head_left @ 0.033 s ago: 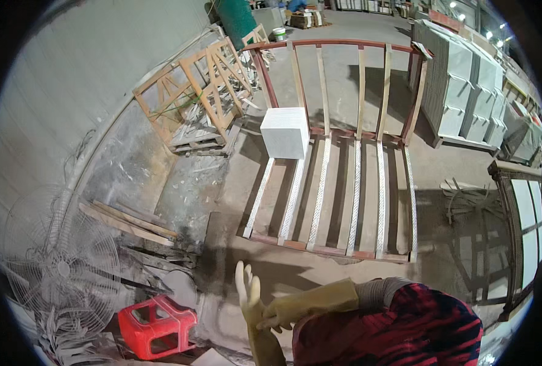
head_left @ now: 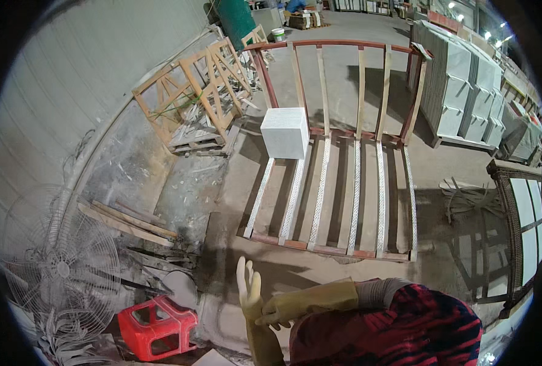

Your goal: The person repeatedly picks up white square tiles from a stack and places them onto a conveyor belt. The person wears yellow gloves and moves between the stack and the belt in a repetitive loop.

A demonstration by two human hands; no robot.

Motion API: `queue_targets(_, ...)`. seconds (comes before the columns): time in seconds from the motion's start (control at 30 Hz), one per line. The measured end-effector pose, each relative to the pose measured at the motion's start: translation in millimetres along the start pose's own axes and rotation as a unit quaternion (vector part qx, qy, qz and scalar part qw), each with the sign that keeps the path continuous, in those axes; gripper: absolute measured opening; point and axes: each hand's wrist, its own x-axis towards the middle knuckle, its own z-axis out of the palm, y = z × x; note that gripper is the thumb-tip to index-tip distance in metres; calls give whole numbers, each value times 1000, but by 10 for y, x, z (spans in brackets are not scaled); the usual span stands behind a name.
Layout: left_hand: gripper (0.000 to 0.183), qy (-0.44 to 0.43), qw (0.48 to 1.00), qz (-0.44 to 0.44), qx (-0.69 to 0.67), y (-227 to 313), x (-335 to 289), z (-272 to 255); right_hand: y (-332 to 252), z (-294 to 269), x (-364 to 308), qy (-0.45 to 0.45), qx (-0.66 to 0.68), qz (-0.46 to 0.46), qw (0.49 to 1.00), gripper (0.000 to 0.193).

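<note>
My left hand (head_left: 250, 291) is upright at the lower middle, in a pale yellow work glove (head_left: 263, 343). Its fingers are stretched out, and nothing lies in them. From the right, my right hand (head_left: 277, 310), in a similar yellow glove, reaches across it. Its fingers are closed on the left glove around the base of the hand. A red-and-black sleeve (head_left: 399, 326) covers my right arm. Beyond both hands stands a slatted rack (head_left: 332, 249) with a raised back. A stack of white slabs (head_left: 284, 135) rests at its far left corner.
A red plastic stool (head_left: 156, 329) and a wire fan (head_left: 63, 268) are at lower left. Wooden strips (head_left: 127, 224) lie beside the wall, near wooden frames (head_left: 188, 91). Tall slab stacks (head_left: 457, 85) stand far right, with another rack (head_left: 512, 238) at the right.
Both hands have shifted very slightly; the right hand keeps its hold on the left glove. The slabs and rack stay where they were.
</note>
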Motion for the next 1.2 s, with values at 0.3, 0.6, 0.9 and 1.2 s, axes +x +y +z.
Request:
queue_targets(0.3, 27, -120, 924, -301, -206, -720, 586, -449, 257, -292, 807, 159, -38, -15, 986, 48)
queue_targets(0.6, 35, -108, 891, -394, -200, -1762, 961, -254, 603, -1187, 561, 278, 163, 116, 940, 53)
queue_targets(0.9, 37, -78, 889, -387, -234, -2762, 1980, -253, 1114, -2526, 576, 356, 239, 66, 901, 49)
queue_targets(1.2, 50, 19, 826, -486, -286, -3530, 2982, -173, 1695, -2986, 244, 457, 381, 46, 802, 45)
